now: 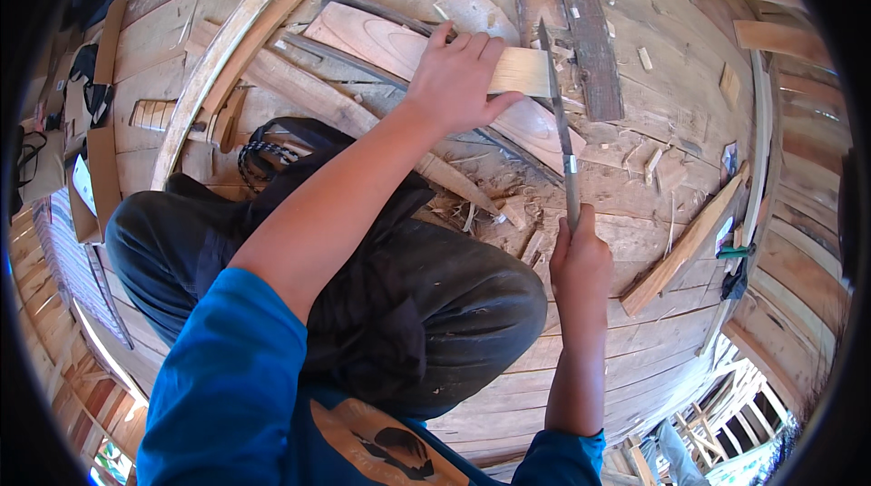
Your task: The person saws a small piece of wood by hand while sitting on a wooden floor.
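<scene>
Closest to the camera, a person in a blue long-sleeved top and dark trousers squats on a curved floor of wooden planks (653, 332); both bare forearms reach forward from the lower edge of the view.

The right hand (581, 255) is clenched around the handle of a long, narrow blade (555, 105), a machete-like knife. The blade runs up and away from the hand, and its far end meets the right end of a pale wooden board (517, 70).

Farther out, the left hand (454, 78) lies across that board, fingers spread over the top and thumb hooked beneath, pressing it down on a stack of reddish offcuts (363, 37). The board lies roughly crosswise, well ahead of the knees, with the blade edge on it just right of the left-hand fingers.

Wood chips and shavings (508, 205) are scattered on the planks between the knees and the board, which suggests the end of the board is being trimmed or split. Judging from this, the cutting step is under way. The next stroke would call for a firm hold on the board and for keeping the left-hand fingers clear of the edge, since they sit near it.

Beyond lie a dark weathered plank (594, 50) and more loose slats (689, 245) to the right.
</scene>
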The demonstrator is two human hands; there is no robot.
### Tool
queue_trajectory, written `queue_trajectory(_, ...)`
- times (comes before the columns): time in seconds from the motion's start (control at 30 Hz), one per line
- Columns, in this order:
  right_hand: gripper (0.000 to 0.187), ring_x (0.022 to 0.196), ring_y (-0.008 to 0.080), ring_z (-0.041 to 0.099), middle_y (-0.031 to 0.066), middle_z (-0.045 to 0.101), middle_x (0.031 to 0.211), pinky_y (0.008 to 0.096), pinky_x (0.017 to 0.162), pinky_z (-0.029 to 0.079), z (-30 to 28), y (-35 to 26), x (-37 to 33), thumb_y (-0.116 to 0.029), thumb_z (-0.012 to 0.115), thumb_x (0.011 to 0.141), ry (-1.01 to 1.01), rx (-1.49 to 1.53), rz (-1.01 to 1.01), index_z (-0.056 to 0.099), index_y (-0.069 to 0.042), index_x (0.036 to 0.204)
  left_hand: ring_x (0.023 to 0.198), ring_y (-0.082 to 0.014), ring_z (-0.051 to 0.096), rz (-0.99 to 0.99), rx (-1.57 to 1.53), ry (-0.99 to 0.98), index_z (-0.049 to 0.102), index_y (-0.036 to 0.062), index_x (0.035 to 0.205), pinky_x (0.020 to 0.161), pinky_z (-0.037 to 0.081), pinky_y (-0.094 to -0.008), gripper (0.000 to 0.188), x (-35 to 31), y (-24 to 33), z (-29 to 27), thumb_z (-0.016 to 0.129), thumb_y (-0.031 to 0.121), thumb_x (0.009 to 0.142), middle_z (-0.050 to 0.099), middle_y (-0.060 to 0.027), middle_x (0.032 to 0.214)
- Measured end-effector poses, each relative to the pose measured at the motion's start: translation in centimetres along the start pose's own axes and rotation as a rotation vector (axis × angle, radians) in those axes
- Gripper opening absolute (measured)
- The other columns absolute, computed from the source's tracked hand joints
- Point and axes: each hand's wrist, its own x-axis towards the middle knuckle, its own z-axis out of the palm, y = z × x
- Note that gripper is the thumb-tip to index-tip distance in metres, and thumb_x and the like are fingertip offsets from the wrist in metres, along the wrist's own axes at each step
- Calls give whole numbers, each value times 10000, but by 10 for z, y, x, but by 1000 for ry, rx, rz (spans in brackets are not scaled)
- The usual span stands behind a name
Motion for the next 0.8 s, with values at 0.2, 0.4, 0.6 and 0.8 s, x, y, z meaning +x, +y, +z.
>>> queue_trajectory(0.2,159,638,424,639,223,633,667,523,555,497,8,-7,33,-182,516,952,95,8,-64,456,-52,1020,1069,-296,589,50,-40,13,547,28,1171,1066,316,-495,591,0,0,3,595,522,851,621,-139,1064)
queue_trajectory(0.4,177,644,426,638,227,632,671,520,553,494,11,-5,45,-174,519,947,113,4,-55,481,-53,1070,1070,-299,594,-111,3,-57,547,29,1174,1070,321,-486,601,11,8,0,596,532,849,628,-147,1076)
queue_trajectory(0.6,170,617,414,638,215,617,630,513,533,488,-4,15,-22,-154,526,949,-20,33,4,489,-51,1079,1096,-275,593,-49,0,-43,547,28,1198,1091,297,-487,622,4,4,4,590,542,850,634,-137,1103)
queue_trajectory(0.8,174,628,427,637,226,622,646,518,543,489,13,-4,29,-170,515,954,134,59,-88,482,-40,1064,1081,-284,593,37,-17,-1,551,42,1188,1086,304,-493,608,-2,8,5,597,542,845,636,-134,1075)
